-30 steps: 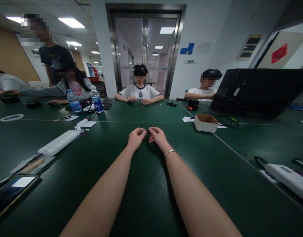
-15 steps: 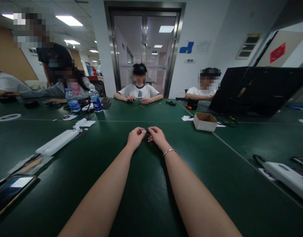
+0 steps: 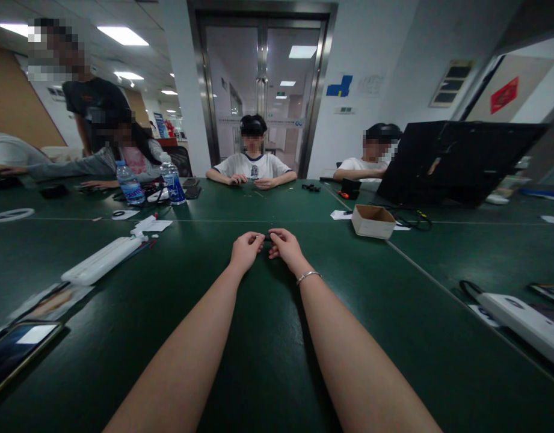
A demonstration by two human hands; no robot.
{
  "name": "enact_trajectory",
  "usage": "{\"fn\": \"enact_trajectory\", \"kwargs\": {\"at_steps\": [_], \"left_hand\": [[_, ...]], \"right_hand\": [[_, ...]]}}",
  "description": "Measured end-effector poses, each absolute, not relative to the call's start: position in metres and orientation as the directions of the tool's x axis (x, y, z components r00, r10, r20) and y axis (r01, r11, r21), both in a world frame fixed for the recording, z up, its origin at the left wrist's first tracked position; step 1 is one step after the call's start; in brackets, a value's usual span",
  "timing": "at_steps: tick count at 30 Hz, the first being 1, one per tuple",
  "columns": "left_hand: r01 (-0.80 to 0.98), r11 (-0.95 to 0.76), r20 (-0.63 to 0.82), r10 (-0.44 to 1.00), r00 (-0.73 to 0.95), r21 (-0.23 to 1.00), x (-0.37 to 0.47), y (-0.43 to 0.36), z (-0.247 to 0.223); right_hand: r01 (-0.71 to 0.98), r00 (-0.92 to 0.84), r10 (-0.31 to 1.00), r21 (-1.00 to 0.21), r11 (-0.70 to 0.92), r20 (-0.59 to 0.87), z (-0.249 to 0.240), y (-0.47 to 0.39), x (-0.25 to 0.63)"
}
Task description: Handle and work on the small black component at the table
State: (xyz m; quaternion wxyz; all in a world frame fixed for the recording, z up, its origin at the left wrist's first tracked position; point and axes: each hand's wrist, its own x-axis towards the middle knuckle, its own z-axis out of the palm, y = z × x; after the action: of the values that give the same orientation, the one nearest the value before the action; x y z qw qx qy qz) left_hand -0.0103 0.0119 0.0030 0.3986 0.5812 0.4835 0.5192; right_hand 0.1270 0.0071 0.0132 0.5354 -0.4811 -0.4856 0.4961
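Note:
Both hands meet just above the green table (image 3: 258, 337), near the middle of the head view. My left hand (image 3: 246, 251) is closed in a pinch, its fingertips at the left end of a small dark object (image 3: 267, 237). From the other side, my right hand (image 3: 286, 248) pinches the same object between thumb and fingers. The object is mostly covered by the fingertips and too small to name. A silver bracelet (image 3: 308, 276) circles my right wrist.
An open cardboard box (image 3: 373, 224) stands beyond my right hand, before a black monitor (image 3: 457, 162). To the left lie a white packet (image 3: 103, 260) and a phone (image 3: 21, 355); two bottles (image 3: 172, 180) stand farther back. A white power strip (image 3: 524, 319) lies right. Several people sit around the table.
The light bit at my left fingertips half a second ago hardly shows now. Both hands stay together in nearly the same place; the whole view has shifted slightly.

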Motion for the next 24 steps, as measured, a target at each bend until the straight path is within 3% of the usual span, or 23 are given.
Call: {"fn": "enact_trajectory", "kwargs": {"at_steps": [14,24], "left_hand": [[0.308,-0.146,0.192,0.973,-0.126,0.94,-0.0125,0.0134,0.0004],[0.384,-0.148,0.197,0.976,-0.093,0.912,-0.0132,0.0163,-0.0009]], "right_hand": [[-0.109,0.045,0.998,-0.993,0.049,0.044,0.021,0.0007,0.126],[-0.092,-0.008,0.998,-0.994,0.063,0.064,0.0201,0.0013,0.1265]]}}
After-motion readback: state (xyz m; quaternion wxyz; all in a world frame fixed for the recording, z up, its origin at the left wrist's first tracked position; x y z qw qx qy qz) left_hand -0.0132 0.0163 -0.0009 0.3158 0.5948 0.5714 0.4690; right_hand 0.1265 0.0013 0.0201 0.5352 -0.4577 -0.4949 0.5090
